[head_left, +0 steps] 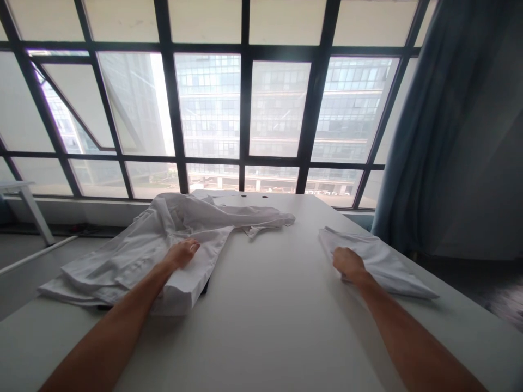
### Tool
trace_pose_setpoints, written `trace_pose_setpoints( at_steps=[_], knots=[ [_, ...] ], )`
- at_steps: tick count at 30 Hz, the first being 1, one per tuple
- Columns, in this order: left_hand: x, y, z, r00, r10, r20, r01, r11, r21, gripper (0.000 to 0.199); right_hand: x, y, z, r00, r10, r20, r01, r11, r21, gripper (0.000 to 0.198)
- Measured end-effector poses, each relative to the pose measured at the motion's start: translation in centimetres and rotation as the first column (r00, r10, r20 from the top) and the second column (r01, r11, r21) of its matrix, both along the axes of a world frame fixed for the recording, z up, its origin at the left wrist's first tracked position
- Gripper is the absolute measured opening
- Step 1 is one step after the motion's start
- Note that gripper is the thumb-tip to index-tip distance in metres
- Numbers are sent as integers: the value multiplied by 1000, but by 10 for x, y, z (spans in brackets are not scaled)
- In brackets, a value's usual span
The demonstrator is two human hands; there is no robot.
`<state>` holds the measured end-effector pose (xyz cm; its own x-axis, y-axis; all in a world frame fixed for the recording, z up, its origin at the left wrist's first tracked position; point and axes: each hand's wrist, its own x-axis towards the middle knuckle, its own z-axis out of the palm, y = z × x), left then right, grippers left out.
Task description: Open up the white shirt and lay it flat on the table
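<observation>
White table (261, 316), smooth and matt, running away toward a window wall of dark bars (245, 98); on its left side a white garment (137, 258) lies spread in thin, soft cloth, rumpled and ridged, a sleeve-like length reaching across the far part, a flat squared panel nearest the person; left hand (182, 255) lies on that panel, fingers curled; whether they pinch the cloth or merely rest on it I cannot tell; on the table's right side lies a folded white cloth (384, 262), a flat, layered packet tapering to a near corner; right hand (348, 264) is closed on its left edge, knuckles bent, the edge clamped in the fist; bare table between the two whites

Blue-grey curtain (420, 125) hangs in heavy vertical folds at the right, sinking into shadow; glass-fronted building (210, 106) beyond the panes, washed out by glare; a dark object (205, 287) peeps from under the garment's near edge, mostly covered, not identifiable; right fingertips hidden in the grip; both forearms cut off at the bottom; a pale piece of furniture (37, 218) cut by the left border; garment's inner layers hard to separate, white on white
</observation>
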<state>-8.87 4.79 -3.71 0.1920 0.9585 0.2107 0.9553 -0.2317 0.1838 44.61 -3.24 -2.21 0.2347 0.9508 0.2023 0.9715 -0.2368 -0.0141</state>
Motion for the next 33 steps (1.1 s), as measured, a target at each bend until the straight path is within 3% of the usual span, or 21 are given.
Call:
trace_pose_setpoints(
  at_steps=[4,5,7,8,9,12,14,17,20,22,25,29,31,33],
  knots=[
    [53,-24,19,969,-193,153,175,977,121,51,-83,-5,1,960,264,-92,-272,958,-93,22],
    [70,-31,22,957,-233,170,217,970,111,51,-102,-8,4,922,354,-155,-374,919,-128,25],
    [101,-44,24,940,-299,164,294,954,52,51,-127,-11,14,741,538,-402,-633,760,-150,32],
    [115,-50,22,934,-318,165,319,947,24,52,-132,-11,19,683,569,-458,-681,723,-118,34],
    [125,-56,18,929,-328,168,334,942,-7,53,-132,-10,23,663,578,-477,-685,725,-74,35],
    [142,-67,3,943,-299,149,312,947,-78,64,-107,-5,21,834,432,-343,-447,894,39,38],
    [145,-72,-7,961,-258,105,268,958,-100,71,-83,-1,8,926,271,-264,-270,962,39,44],
    [147,-76,-13,969,-237,74,243,966,-88,69,-58,7,-14,957,145,-252,-151,989,-4,53],
    [150,-79,-13,956,-262,133,271,961,-52,64,-59,15,-27,947,123,-297,-122,992,22,45],
    [150,-78,-13,934,-297,199,305,952,-14,66,-70,19,-33,900,189,-394,-159,981,107,35],
    [148,-73,-13,889,-340,307,333,940,75,63,-94,22,-39,756,346,-556,-189,928,320,27],
    [148,-62,-10,819,-222,530,201,975,98,60,-120,21,-40,618,429,-659,-146,886,440,25],
    [147,-58,-1,720,-138,680,104,990,91,58,-123,19,-30,546,426,-722,-103,889,447,28],
    [141,-58,15,501,-153,852,93,988,122,58,-116,12,-11,402,456,-794,-83,882,465,36]
  ],
)
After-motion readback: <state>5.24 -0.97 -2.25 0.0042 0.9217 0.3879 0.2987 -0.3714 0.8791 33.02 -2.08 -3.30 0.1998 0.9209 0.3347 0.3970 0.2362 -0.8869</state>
